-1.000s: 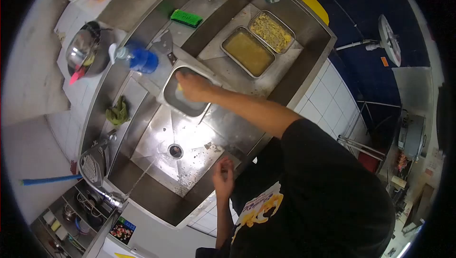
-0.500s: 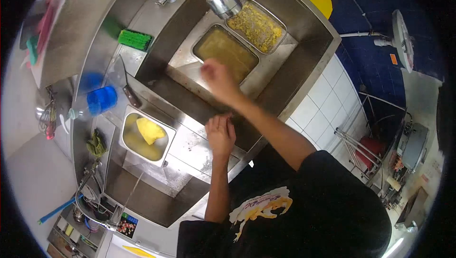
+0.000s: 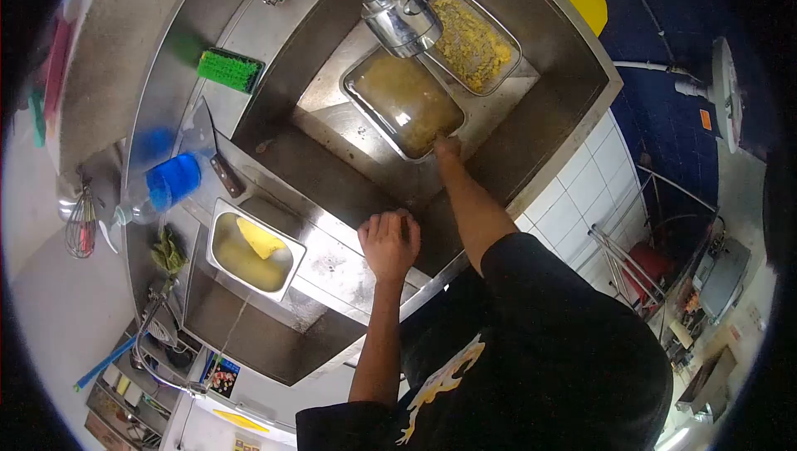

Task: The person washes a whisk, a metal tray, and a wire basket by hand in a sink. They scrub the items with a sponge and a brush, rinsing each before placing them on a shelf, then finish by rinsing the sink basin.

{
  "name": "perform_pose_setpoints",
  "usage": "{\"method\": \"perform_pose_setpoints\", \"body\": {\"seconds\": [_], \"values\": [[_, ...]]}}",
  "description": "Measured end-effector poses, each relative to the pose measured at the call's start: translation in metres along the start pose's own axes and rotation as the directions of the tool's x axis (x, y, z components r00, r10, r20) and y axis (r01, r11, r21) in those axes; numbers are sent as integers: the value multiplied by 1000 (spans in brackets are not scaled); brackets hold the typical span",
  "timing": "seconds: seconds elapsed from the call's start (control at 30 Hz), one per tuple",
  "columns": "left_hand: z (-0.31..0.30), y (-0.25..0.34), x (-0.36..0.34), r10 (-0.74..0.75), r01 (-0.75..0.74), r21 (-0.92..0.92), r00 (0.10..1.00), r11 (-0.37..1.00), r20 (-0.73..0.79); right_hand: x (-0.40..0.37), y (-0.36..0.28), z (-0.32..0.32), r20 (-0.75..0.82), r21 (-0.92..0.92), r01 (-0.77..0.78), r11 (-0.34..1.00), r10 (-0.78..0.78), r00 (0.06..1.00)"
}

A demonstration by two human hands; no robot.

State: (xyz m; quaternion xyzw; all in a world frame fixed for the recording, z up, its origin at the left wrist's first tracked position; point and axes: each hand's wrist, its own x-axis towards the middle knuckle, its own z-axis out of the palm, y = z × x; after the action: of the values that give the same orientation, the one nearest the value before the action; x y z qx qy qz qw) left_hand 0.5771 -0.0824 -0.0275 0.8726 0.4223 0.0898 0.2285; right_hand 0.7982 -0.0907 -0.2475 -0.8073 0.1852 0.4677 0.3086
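In the large steel sink lies a rectangular metal tray (image 3: 365,106) filled with cloudy yellowish water. My right hand (image 3: 448,147) is closed at its near right corner, the fingertips partly hidden at the rim. My left hand (image 3: 388,243) has its fingers curled over the front edge of the sink (image 3: 328,223). A second metal tray (image 3: 471,40) with yellow crumbly bits sits behind the first. Above both trays hangs a chrome faucet head (image 3: 403,21).
Left of the sink lie a green brush (image 3: 228,71), a knife (image 3: 217,152) and a blue cup (image 3: 173,180). A white-rimmed container (image 3: 253,245) holding murky liquid and a yellow cloth (image 3: 260,238) stands at the smaller sink (image 3: 249,326). Water runs from a second faucet.
My right hand has moved right from above the water-filled tray to its near corner. The water's surface has shifted. My left hand stays on the sink edge. The view has shifted slightly.
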Motion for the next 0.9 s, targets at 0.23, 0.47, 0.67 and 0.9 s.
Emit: {"method": "perform_pose_setpoints", "body": {"seconds": [0.23,0.47,0.67,0.9], "values": [[-4,3,3,-21,20,21,999,1000,27,-35,68,58,-261,154,-248,956,282,923],[-1,1,-1,-19,17,39,998,999,52,-118,50,35,-19,643,-239,728,326,945],[-4,2,-2,-18,14,55,998,998,68,-108,86,44,-79,410,-286,866,346,935],[2,-2,-1,21,-23,81,1000,996,21,-118,83,46,-18,393,-375,840,415,910]]}}
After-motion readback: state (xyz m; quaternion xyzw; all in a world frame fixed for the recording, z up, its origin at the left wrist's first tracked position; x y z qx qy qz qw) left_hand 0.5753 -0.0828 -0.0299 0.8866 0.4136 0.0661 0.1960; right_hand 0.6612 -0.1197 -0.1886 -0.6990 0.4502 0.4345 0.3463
